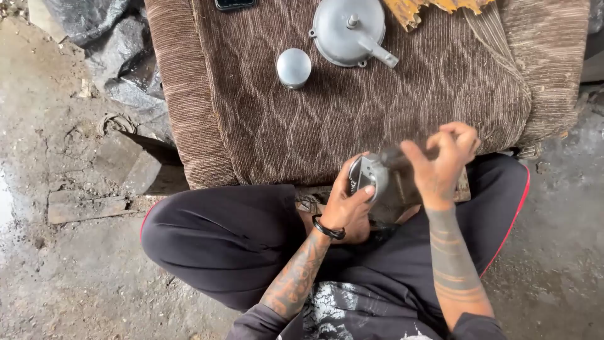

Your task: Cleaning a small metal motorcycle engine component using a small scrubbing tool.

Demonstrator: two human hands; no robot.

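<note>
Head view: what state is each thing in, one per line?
Grey metal part: held in both hands over the lap.
Left hand: grip shut on the part.
Right hand: on the part, blurred.
Round silver cap: resting on brown cushion.
Silver metal lid: lying on cushion.

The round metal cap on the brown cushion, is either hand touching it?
No, the round metal cap lies alone on the cushion, well apart from both hands.
</note>
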